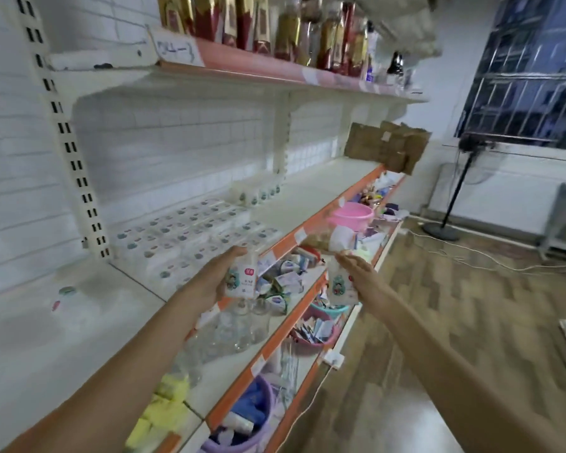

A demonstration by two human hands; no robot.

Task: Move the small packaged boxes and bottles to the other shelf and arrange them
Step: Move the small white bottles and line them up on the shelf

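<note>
left hand (213, 278) grip clamped on small box (241, 278), right hand (361, 279) grip clamped on second box (340, 284)

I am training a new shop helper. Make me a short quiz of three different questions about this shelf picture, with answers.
1. True or false: each hand holds a small package.
2. Multiple choice: the pink basin sits A) on the top shelf, B) on a lower shelf under the white shelf, C) on the floor.
3. Fill in: the boxes already arranged lie on the ____ shelf.

Key:
1. True: left hand holds one package, right hand another.
2. B
3. white
</note>
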